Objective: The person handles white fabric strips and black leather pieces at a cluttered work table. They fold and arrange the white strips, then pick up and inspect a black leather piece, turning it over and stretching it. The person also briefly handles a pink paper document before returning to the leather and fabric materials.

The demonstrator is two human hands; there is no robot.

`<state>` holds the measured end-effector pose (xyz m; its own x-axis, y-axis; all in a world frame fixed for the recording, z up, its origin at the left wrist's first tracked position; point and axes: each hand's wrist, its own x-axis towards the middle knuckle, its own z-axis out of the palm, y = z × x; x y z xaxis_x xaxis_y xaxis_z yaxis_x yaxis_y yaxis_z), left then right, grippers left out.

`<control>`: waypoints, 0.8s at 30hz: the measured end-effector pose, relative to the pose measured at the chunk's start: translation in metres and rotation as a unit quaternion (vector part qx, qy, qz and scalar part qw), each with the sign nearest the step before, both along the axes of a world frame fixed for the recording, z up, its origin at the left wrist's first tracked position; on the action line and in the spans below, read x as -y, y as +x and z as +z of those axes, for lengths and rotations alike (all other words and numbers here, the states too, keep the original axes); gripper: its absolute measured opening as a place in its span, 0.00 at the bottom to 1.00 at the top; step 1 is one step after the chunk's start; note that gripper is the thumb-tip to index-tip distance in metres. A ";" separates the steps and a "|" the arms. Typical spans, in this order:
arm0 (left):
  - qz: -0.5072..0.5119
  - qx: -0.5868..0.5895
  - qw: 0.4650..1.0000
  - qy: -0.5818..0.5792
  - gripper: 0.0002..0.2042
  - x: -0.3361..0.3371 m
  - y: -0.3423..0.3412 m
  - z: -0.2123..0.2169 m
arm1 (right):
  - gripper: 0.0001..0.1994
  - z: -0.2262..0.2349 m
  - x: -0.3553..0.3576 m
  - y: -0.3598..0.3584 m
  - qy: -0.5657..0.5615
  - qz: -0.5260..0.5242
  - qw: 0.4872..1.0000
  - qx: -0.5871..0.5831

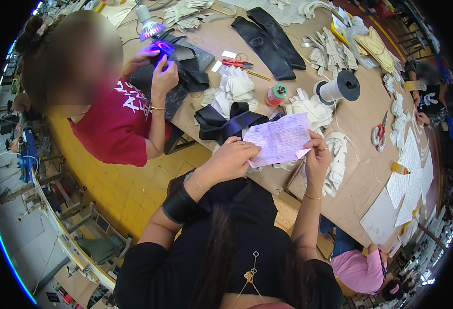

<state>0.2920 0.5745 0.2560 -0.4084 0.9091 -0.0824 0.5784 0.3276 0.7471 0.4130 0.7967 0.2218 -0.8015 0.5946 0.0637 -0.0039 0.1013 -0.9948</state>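
left hand (231,157) gripping slip (279,139) at 9 o'clock | right hand (316,154) pinching its 4 o'clock corner | black strips (226,121) at 11

A brown worktop (362,116) is carrying stacks of white cut pieces (236,87), long black strips (270,38), a spool of white cord (339,87), red-handled scissors (379,134), a small orange bottle (276,95) and flat white sheets (409,185).

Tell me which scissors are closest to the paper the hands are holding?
The red-handled scissors on the right side of the table, lying beyond the right hand. The orange-handled scissors sit farther up the table from the pale purple paper slip.
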 end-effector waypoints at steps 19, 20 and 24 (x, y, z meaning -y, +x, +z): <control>0.019 0.189 0.982 0.020 0.10 -0.010 -0.007 0.009 | 0.06 0.037 0.000 -0.022 -0.140 -0.015 0.985 -0.099; 0.011 0.182 0.983 0.003 0.10 -0.010 -0.006 0.009 | 0.06 0.040 0.001 -0.022 -0.185 -0.022 0.978 -0.099; -0.003 0.218 0.974 -0.058 0.10 -0.011 -0.004 0.007 | 0.05 0.044 0.004 -0.024 -0.209 0.016 0.975 -0.075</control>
